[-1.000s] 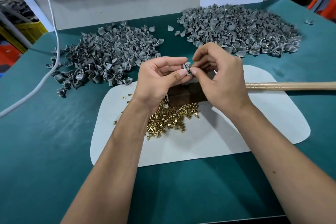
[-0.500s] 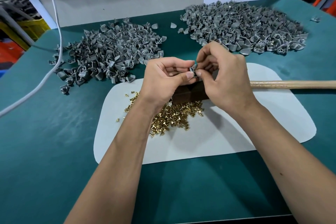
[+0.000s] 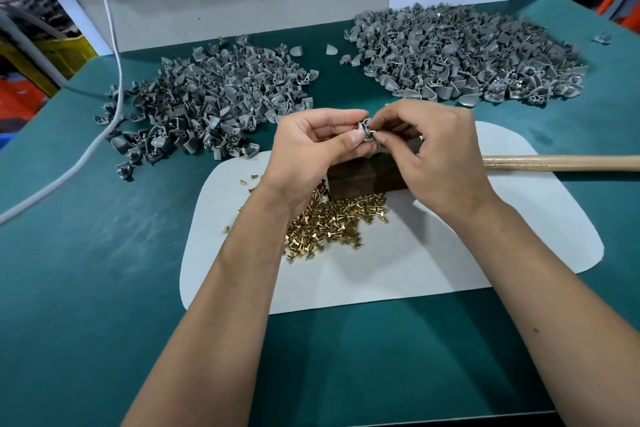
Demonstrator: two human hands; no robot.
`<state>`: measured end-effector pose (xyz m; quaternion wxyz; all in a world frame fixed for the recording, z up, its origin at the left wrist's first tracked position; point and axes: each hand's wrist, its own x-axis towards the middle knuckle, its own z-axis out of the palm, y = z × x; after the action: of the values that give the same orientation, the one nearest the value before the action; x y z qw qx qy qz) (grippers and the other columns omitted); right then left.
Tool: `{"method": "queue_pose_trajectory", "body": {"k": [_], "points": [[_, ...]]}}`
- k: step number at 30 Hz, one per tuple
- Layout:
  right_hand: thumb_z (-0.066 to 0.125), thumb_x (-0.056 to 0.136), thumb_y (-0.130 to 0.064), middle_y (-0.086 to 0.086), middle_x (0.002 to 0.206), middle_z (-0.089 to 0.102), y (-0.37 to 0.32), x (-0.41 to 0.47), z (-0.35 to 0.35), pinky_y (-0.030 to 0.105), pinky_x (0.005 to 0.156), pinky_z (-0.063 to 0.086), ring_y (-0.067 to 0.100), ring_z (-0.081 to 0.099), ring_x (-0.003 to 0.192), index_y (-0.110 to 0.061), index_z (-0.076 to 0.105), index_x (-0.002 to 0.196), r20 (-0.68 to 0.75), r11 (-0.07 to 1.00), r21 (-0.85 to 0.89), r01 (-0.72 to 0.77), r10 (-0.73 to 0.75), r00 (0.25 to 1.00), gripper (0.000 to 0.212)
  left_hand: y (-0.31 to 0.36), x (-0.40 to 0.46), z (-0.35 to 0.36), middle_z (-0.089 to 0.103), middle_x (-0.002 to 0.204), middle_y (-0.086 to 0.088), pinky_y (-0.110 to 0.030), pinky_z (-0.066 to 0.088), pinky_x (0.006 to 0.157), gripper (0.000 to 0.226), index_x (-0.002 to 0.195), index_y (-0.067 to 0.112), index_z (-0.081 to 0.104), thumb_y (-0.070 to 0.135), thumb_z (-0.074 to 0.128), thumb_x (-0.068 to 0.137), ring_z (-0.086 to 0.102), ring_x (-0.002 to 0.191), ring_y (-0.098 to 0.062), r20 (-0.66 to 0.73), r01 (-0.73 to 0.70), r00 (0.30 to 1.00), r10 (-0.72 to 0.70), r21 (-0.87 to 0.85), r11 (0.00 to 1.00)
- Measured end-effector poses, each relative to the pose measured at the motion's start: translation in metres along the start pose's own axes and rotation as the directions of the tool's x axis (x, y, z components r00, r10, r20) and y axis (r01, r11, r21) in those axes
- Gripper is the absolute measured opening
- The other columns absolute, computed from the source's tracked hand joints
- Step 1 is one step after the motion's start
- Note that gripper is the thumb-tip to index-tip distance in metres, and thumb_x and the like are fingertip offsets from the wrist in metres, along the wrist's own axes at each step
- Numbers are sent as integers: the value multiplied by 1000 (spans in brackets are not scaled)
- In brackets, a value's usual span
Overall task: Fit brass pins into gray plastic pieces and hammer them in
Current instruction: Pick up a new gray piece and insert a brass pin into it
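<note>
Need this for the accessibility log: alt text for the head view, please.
Over a green table, the left hand pinches a gray plastic piece while the right hand pinches a brass pin at it. Below lie loose brass pins on a white mat beside a dark block; a wooden handle lies right, two gray-part piles behind.

On the table [image 3: 86, 270] we see a mat [image 3: 433, 263] lying at the middle. A heap of brass pins [image 3: 332, 222] sits on the mat, with a block [image 3: 360, 177] just behind it. The hammer handle [image 3: 561, 163] runs from the block toward the table's right edge. Behind the mat lie two piles of plastic pieces: one [image 3: 214, 104] toward the back left corner, another [image 3: 464, 52] toward the back right. A cable [image 3: 114, 80] crosses the left edge.
</note>
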<state>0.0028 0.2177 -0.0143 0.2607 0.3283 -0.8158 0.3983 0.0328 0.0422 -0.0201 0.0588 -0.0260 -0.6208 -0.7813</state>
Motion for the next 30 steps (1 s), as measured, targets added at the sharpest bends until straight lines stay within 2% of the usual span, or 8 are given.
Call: {"method": "queue_pose_trajectory", "body": {"k": [5, 7, 9, 13, 16, 21, 24, 30], "points": [[71, 88, -4, 1, 92, 68, 2, 0, 0, 16, 83, 46, 10, 60, 88, -7, 75, 96, 13, 999, -30, -15, 16, 1000, 9, -1, 1, 2, 75, 97, -18, -31, 62, 82, 20, 109, 0, 72, -9, 66, 92, 75, 86, -26, -14, -32, 999, 34, 68, 997], [70, 89, -4, 1, 93, 66, 2, 1, -1, 14, 82, 43, 11, 59, 88, -7, 74, 95, 1, 999, -39, -35, 35, 999, 8, -1, -1, 6, 74, 102, -17, -35, 62, 85, 22, 114, -1, 71, -6, 66, 93, 75, 93, -26, -30, -87, 995, 92, 133, 987], [68, 90, -4, 5, 94, 67, 2, 2, -1, 18, 82, 46, 15, 60, 89, -5, 73, 96, -20, 997, -45, -69, 68, 997, 7, -2, -1, 10, 75, 107, -14, -37, 61, 89, 28, 118, 1, 71, -3, 71, 91, 74, 99, -24, -49, -168, 981, 185, 246, 955], [66, 93, -7, 7, 94, 69, 1, 4, -1, 21, 81, 47, 18, 61, 89, -3, 73, 97, -73, 990, -20, -141, 139, 988, 9, -5, -1, 19, 76, 100, -5, -26, 59, 85, 34, 112, 5, 72, -3, 81, 81, 75, 88, -14, -62, -247, 954, 295, 395, 885], [67, 94, -9, 6, 92, 69, 0, 4, 0, 23, 79, 47, 18, 61, 87, -3, 73, 96, -84, 985, -1, -174, 174, 981, 9, -9, 0, 22, 77, 94, -3, -27, 60, 82, 29, 103, 7, 74, -6, 82, 77, 76, 85, -15, -95, -253, 945, 314, 401, 881], [66, 93, -8, 4, 91, 70, -3, 3, 3, 18, 79, 45, 16, 61, 86, -3, 73, 96, -83, 981, 22, -195, 196, 977, 9, -12, 1, 23, 79, 94, -8, -35, 62, 87, 25, 102, 0, 77, -7, 80, 78, 77, 88, -18, -163, -229, 937, 308, 376, 898], [65, 92, -6, 6, 91, 71, -3, 3, 3, 24, 80, 47, 18, 62, 86, -3, 73, 95, -90, 983, 5, -184, 183, 979, 9, -12, 0, 24, 79, 93, -10, -41, 62, 88, 22, 99, -2, 78, -8, 79, 79, 77, 88, -22, -182, -201, 946, 270, 324, 925], [67, 89, -6, 6, 89, 71, -5, 1, 4, 25, 77, 48, 20, 63, 83, -4, 74, 92, -111, 982, -27, -190, 185, 976, 8, -11, -1, 26, 79, 88, -8, -39, 63, 85, 18, 93, 2, 79, -8, 81, 78, 78, 84, -22, -203, -175, 946, 251, 329, 928]]}}
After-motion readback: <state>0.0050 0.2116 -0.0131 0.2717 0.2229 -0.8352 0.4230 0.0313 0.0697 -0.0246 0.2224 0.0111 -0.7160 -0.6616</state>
